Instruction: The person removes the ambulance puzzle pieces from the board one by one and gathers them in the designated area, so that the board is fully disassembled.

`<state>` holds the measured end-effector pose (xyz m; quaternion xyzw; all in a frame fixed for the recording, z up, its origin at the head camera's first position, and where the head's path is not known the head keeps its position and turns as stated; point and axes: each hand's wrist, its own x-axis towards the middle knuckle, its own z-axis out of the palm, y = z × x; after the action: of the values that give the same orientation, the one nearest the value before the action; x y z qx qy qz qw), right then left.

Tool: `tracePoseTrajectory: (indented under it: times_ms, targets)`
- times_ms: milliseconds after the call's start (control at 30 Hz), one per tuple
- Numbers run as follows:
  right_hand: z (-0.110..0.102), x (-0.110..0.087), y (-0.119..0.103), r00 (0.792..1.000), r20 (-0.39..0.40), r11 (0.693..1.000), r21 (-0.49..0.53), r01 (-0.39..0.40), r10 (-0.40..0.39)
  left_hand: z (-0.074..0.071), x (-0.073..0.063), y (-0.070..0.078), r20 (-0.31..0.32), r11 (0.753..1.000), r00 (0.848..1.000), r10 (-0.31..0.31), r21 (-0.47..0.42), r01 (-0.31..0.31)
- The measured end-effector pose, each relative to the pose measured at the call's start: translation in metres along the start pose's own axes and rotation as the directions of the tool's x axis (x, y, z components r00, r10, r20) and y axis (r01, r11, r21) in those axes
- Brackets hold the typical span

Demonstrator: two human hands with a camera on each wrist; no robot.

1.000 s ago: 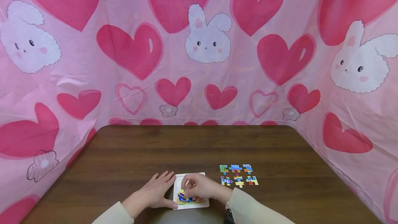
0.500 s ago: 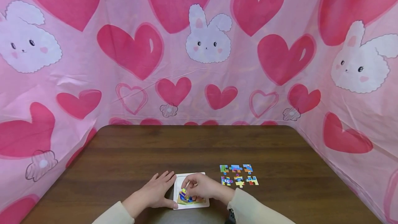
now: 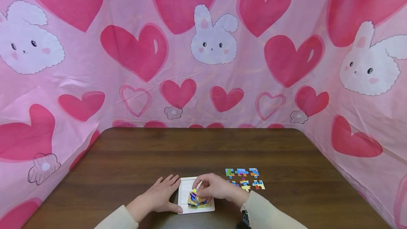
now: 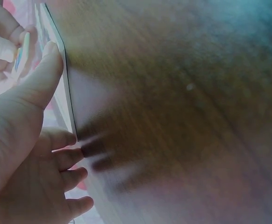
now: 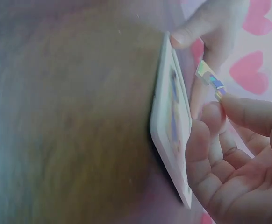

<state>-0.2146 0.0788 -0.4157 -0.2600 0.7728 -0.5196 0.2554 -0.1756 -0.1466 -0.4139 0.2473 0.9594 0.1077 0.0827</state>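
Note:
In the head view my left hand (image 3: 159, 194) lies spread at the left edge of a white puzzle tray (image 3: 184, 188). Its thumb rests on the near left corner, and the fingers are straight. My right hand (image 3: 213, 188) is over the tray and pinches a colourful jigsaw piece (image 3: 193, 198) between thumb and fingertips. In the right wrist view the pinched piece (image 5: 211, 79) is tilted and raised off the tray frame (image 5: 160, 126). Other coloured pieces (image 3: 206, 205) lie along the tray's near side, partly hidden by the right hand.
Two rows of loose jigsaw pieces (image 3: 241, 172) lie on the brown wooden table (image 3: 152, 162), right of the tray. The right hand partly overlaps the near row. Pink cloth (image 3: 181, 70) with hearts and rabbits hangs behind the table and at both sides.
My right hand has shifted right and slightly away from me, carrying the pinched piece off the tray's left part. More of the white tray bottom shows there. The left hand stays put.

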Motion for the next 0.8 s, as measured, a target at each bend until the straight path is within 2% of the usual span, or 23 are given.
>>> tracePoseTrajectory:
  times_ms: [233, 433, 800]
  targets:
    - [-0.026, -0.014, -0.001, 1.0, -0.002, 1.0, -0.007, -0.02, 0.02, 0.0, 0.002, 0.0, 0.02, 1.0, 1.0, -0.012, 0.0, 0.012]
    - [-0.048, -0.026, 0.002, 0.999, -0.051, 0.999, -0.045, -0.014, 0.012, -0.001, 0.001, 0.0, 0.014, 1.0, 1.0, -0.002, 0.002, 0.002]
    - [-0.081, -0.049, 0.006, 0.996, -0.09, 0.993, -0.115, -0.004, -0.006, -0.002, 0.001, 0.001, 0.033, 1.0, 0.999, -0.009, -0.018, 0.01]
